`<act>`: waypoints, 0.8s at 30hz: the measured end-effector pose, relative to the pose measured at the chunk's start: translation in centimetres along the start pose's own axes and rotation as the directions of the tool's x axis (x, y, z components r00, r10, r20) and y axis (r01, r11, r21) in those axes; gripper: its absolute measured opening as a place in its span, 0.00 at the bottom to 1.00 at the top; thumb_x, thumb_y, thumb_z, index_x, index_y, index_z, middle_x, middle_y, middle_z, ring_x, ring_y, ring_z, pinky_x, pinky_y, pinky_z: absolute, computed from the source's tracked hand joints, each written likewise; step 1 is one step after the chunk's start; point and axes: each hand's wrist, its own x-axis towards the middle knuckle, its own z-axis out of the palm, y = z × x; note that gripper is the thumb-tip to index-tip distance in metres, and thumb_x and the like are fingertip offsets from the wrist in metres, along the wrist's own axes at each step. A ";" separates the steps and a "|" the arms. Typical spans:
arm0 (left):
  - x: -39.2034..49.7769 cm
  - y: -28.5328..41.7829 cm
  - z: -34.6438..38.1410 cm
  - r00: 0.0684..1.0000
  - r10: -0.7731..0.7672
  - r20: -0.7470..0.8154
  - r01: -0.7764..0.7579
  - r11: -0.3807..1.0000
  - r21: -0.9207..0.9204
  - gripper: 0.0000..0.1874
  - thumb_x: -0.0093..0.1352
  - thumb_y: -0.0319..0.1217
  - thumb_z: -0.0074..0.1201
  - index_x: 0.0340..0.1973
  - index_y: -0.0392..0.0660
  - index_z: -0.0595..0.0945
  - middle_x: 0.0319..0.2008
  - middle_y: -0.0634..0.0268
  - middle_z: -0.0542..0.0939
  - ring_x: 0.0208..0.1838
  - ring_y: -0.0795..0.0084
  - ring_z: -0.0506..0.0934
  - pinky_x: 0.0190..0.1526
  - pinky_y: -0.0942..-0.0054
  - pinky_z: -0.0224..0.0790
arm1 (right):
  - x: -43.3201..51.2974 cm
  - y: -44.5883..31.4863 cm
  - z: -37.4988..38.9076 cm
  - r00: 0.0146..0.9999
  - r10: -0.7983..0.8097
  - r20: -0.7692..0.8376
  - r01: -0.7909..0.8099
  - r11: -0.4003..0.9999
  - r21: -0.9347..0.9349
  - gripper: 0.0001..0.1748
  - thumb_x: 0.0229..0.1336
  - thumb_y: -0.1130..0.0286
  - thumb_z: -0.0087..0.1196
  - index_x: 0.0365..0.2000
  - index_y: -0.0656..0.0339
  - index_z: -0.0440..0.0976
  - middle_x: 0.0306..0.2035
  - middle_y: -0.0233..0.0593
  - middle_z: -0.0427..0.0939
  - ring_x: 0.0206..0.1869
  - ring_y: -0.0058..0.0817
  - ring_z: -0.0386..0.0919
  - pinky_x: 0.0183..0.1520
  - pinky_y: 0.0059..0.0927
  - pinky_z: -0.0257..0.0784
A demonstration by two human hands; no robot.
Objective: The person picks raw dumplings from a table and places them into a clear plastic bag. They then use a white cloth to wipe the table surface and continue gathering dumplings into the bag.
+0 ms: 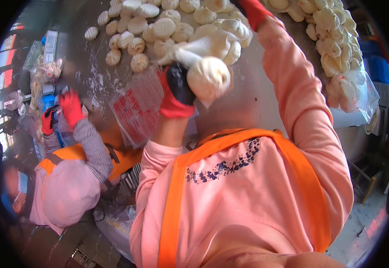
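Observation:
My left hand, in a red glove with a black-coated palm, grips a large round pleated bun above the table. Just beyond it is a pale ribbed piece, slightly blurred; what it is, I cannot tell. Loose pleated buns and ridged oval buns are heaped on the table beyond. My right hand, gloved in red and black, reaches to the far side of the heap. The top edge of the picture cuts off its fingers. Clear plastic bags with red print lie beside my left wrist.
A second pile of buns runs along the right side, with a clear bag of buns at its near end. On the left, a masked co-worker in red gloves handles things near bagged goods. Flour marks streak the table.

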 end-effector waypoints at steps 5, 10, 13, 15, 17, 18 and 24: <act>1.9 -0.1 1.9 0.977 0.091 -0.191 -0.118 0.983 -0.138 0.15 0.70 0.32 0.40 0.41 0.36 0.79 0.39 0.59 0.81 0.40 0.68 0.79 0.45 0.67 0.73 | -16.7 4.2 4.4 0.950 -0.303 0.069 0.283 0.936 0.209 0.45 0.47 0.63 0.69 0.62 0.63 0.58 0.60 0.46 0.66 0.64 0.36 0.64 0.62 0.34 0.63; 1.4 0.8 7.2 0.988 0.139 -0.072 -0.146 0.983 -0.108 0.11 0.69 0.30 0.42 0.35 0.41 0.80 0.33 0.65 0.81 0.37 0.74 0.78 0.42 0.74 0.71 | -18.7 7.8 7.1 0.810 -0.578 -0.105 0.519 0.788 -0.330 0.55 0.42 0.65 0.71 0.66 0.65 0.49 0.66 0.49 0.56 0.68 0.44 0.55 0.68 0.40 0.52; 0.5 -0.3 6.0 0.984 0.135 0.113 -0.108 0.971 -0.214 0.12 0.70 0.31 0.40 0.36 0.42 0.80 0.35 0.65 0.81 0.38 0.73 0.78 0.43 0.74 0.71 | -18.3 7.4 7.6 0.756 -0.635 -0.161 0.544 0.745 -0.385 0.52 0.40 0.67 0.71 0.64 0.64 0.54 0.64 0.49 0.61 0.65 0.43 0.60 0.67 0.38 0.54; 0.4 -1.1 5.1 0.981 -0.011 0.192 0.127 0.788 -0.602 0.13 0.70 0.33 0.40 0.39 0.43 0.80 0.38 0.63 0.81 0.41 0.69 0.78 0.47 0.72 0.72 | -18.1 7.7 6.4 0.767 -0.639 -0.061 0.555 0.708 -0.437 0.50 0.39 0.67 0.71 0.63 0.63 0.58 0.62 0.48 0.64 0.64 0.42 0.62 0.66 0.38 0.56; 0.3 1.0 6.7 0.932 -0.323 0.162 0.327 0.561 -0.761 0.13 0.71 0.34 0.40 0.43 0.43 0.79 0.42 0.62 0.80 0.45 0.66 0.78 0.51 0.69 0.71 | -17.3 8.9 4.8 0.917 -0.381 -0.121 0.383 0.924 -0.005 0.38 0.45 0.69 0.67 0.58 0.62 0.66 0.57 0.39 0.71 0.59 0.30 0.69 0.61 0.32 0.62; 0.1 0.9 6.9 0.942 -0.333 0.048 0.259 0.629 -0.733 0.10 0.68 0.31 0.46 0.40 0.41 0.77 0.38 0.65 0.79 0.43 0.71 0.78 0.47 0.70 0.72 | -17.5 7.4 5.1 0.971 -0.228 -0.071 0.238 0.948 0.213 0.32 0.50 0.69 0.64 0.56 0.63 0.68 0.56 0.37 0.72 0.56 0.27 0.70 0.60 0.30 0.63; -0.9 -1.4 5.7 0.997 -0.027 0.078 0.019 0.996 0.092 0.17 0.71 0.31 0.43 0.54 0.41 0.71 0.51 0.60 0.76 0.54 0.66 0.74 0.59 0.69 0.64 | -15.4 7.0 3.2 0.977 -0.169 0.130 0.169 0.986 0.011 0.29 0.55 0.64 0.59 0.56 0.63 0.68 0.51 0.38 0.74 0.53 0.27 0.72 0.55 0.31 0.69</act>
